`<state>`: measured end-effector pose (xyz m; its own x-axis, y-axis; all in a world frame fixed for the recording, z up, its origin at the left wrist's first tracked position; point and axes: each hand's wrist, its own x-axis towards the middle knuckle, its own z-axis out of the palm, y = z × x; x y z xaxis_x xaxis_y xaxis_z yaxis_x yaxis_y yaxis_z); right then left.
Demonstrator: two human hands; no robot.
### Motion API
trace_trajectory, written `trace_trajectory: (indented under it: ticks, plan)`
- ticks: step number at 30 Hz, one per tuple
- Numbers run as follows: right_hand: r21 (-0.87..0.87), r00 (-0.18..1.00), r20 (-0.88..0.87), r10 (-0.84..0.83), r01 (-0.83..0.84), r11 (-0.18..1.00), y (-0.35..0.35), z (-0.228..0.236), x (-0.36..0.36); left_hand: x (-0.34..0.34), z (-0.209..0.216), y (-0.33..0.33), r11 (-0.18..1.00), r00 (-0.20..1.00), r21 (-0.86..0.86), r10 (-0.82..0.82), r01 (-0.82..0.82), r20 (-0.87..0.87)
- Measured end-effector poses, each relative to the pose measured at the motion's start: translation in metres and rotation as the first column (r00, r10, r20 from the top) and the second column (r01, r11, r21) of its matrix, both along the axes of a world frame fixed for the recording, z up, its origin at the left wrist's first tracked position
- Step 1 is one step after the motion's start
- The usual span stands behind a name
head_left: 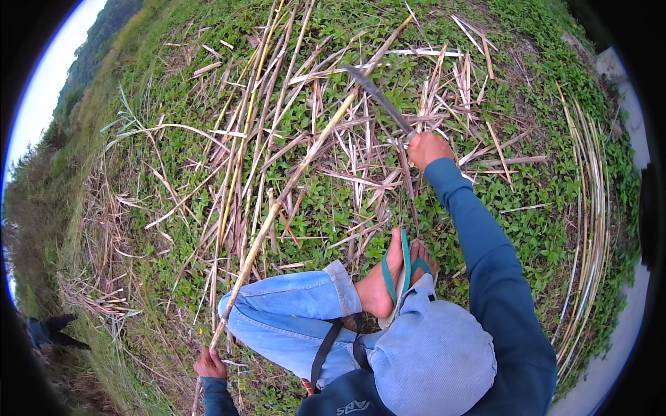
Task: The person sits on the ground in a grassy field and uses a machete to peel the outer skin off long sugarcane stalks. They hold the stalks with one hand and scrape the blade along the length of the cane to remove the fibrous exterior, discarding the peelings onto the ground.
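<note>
My left hand is closed around the lower end of a long pale cane stalk. The stalk slants up and to the right, passing my bent left knee. My right hand grips the handle of a machete, most of the handle hidden in the fist. Its dark blade points up and left, and its tip part overlaps the upper stretch of the stalk. Whether the blade touches the stalk, I cannot tell. Dry strips of peeled leaf sheath lie scattered beneath.
Several uncut stalks lie in a loose bundle left of the held one. Slender yellow-green canes are laid along the right side, near a pale paved edge. My sandalled foot rests on leafy ground. Dark-clad legs of another person show far left.
</note>
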<state>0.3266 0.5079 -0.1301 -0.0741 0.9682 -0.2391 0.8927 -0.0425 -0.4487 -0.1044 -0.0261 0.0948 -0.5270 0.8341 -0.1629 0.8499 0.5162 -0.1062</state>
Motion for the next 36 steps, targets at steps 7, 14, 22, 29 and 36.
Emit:
trace_trajectory:
  ticks: [7, 14, 22, 29, 36]
  plan:
    - [-0.107, 0.884, 0.111, 0.454, -0.444, 0.890, -0.013, 0.041, -0.001, -0.044, -0.029, -0.016, 0.998, 1.000, 0.065, 0.002, -0.002, -0.003]
    - [-0.260, 0.996, -0.079, 0.034, -0.053, 0.964, -0.016, 0.023, -0.013, -0.083, -0.065, 0.030, 0.996, 0.992, 0.073, 0.036, -0.046, 0.125]
    - [-0.369, 1.000, 0.007, 0.024, -0.019, 0.929, -0.067, -0.031, 0.007, -0.001, -0.147, 0.283, 0.942, 0.870, 0.315, -0.250, 0.118, 0.424]
    - [-0.328, 0.985, -0.171, -0.023, -0.035, 0.944, -0.091, -0.007, 0.028, 0.012, -0.229, 0.358, 0.963, 0.873, 0.183, -0.259, 0.198, 0.414]
    - [-0.118, 0.947, -0.319, -0.048, 0.011, 0.993, -0.100, 0.046, 0.024, -0.002, -0.159, 0.274, 0.973, 0.781, 0.193, -0.218, 0.127, 0.585]
